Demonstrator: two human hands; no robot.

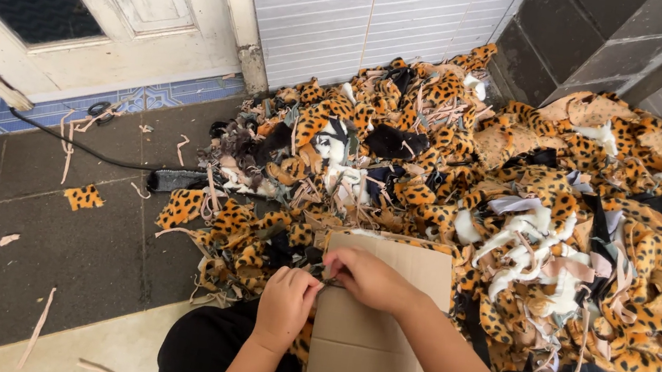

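Left hand (pixel 286 295) and right hand (pixel 368 278) pinched closed on small item, braced atop cardboard sheet (pixel 378 339); leopard-print scrap heap (pixel 518 204) beyond

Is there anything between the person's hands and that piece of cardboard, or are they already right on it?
Nothing visible stands between them. Both the left hand and the right hand rest directly on the cardboard sheet, meeting near its left edge. The heap of leopard-print fabric scraps lies beyond the sheet, not over it.

Bright, even daylight, soft shadows, sharp focus, slight wide-angle bending at edges.
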